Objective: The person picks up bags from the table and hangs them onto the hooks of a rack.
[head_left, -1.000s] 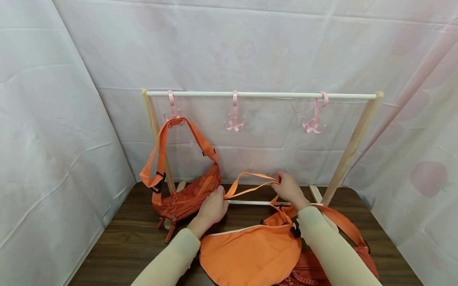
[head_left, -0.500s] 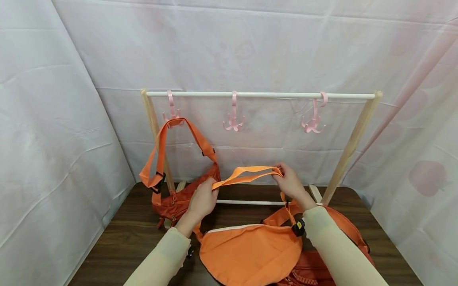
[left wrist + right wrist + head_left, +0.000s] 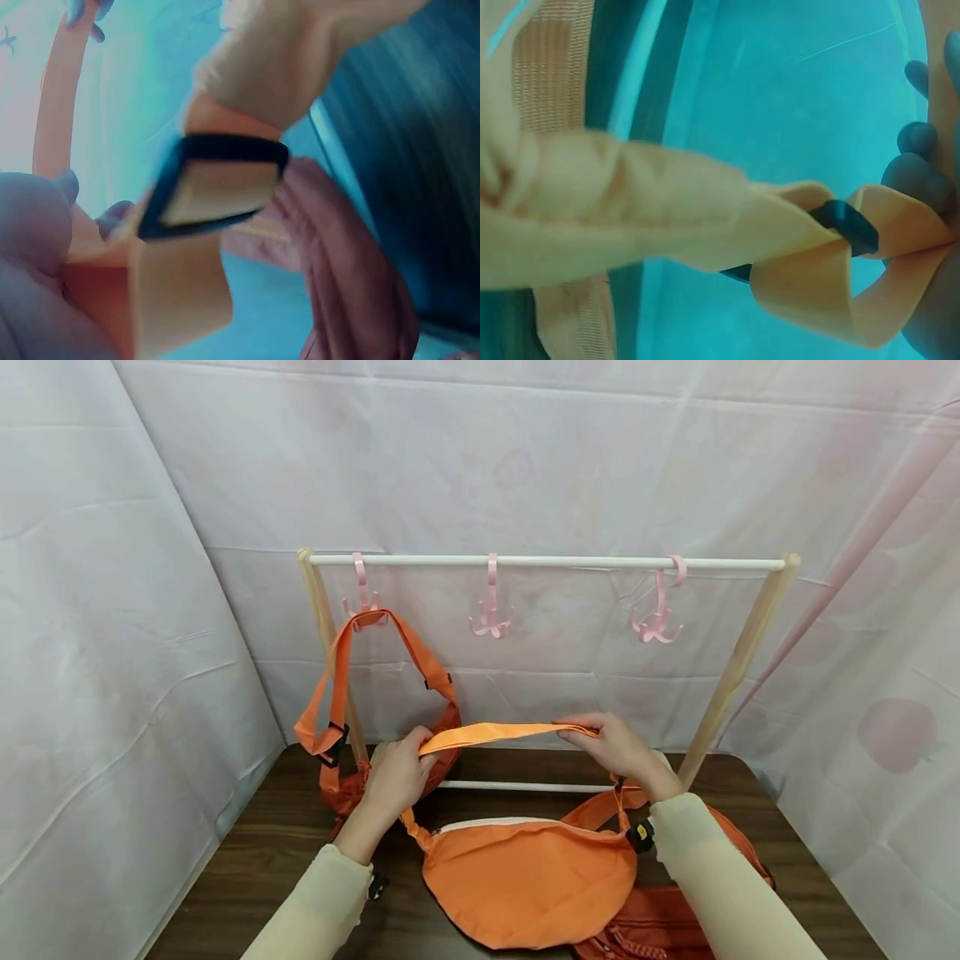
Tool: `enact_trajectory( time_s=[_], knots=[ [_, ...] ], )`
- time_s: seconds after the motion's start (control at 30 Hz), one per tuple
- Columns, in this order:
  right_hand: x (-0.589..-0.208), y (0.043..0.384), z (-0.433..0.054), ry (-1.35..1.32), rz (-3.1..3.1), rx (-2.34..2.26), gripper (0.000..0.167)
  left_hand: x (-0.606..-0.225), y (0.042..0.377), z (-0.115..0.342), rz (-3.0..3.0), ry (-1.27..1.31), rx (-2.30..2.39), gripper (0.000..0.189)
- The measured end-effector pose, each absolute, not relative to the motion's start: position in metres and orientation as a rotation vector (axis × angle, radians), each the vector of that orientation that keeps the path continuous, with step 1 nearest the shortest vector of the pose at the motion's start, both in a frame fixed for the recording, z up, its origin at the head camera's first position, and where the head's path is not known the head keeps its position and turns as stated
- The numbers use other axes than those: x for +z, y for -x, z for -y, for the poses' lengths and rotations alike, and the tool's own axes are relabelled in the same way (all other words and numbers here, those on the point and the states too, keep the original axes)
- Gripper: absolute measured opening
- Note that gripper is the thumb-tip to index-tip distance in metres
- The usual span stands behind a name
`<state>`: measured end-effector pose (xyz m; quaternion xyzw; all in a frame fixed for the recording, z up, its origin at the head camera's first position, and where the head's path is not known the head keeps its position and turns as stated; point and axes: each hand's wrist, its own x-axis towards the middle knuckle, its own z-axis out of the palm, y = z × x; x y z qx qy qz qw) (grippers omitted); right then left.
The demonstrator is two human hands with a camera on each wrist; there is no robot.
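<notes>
An orange crescent-shaped waist bag (image 3: 525, 881) with a pale zipper lies in front of me on the table. Its flat strap (image 3: 487, 734) stretches almost level above it between both hands. My left hand (image 3: 397, 772) grips the strap's left end, in front of the hung bag. At the other end, my right hand (image 3: 611, 745) holds the strap between thumb and fingers. In the left wrist view a black strap slider (image 3: 225, 144) dangles beside my left hand (image 3: 30, 232). A similar slider (image 3: 847, 225) sits near my right fingers (image 3: 930, 184).
A white rail (image 3: 570, 562) on wooden posts carries pink claw hooks, the middle one (image 3: 492, 610) and right one (image 3: 655, 614) bare. A rust-orange bag (image 3: 447, 764) hangs by its strap from the left hook (image 3: 362, 593). Another rust-red bag (image 3: 656, 918) lies under my right forearm.
My left hand has moved left and my right hand slightly right, drawing the strap's loop into a flat, straight band. The orange bag's left strap end has come into view.
</notes>
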<state>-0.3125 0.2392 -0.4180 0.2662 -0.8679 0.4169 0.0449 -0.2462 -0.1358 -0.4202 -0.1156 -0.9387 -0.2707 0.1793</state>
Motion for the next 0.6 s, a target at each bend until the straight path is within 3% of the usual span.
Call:
enact_trajectory(
  time_s=[0.13,0.3,0.6],
  knots=[
    [-0.409,0.309,-0.24,-0.834,2.65,1.172,0.021,-0.414,0.24,0.142,2.623,0.39,-0.664,0.035],
    [-0.401,0.304,-0.238,-0.834,2.612,1.094,0.021,-0.408,0.234,0.146,2.642,0.464,-0.617,0.048],
    [-0.385,0.297,-0.232,-0.79,2.495,1.054,0.029,-0.397,0.225,0.151,2.561,0.595,-0.607,0.04]
  ],
)
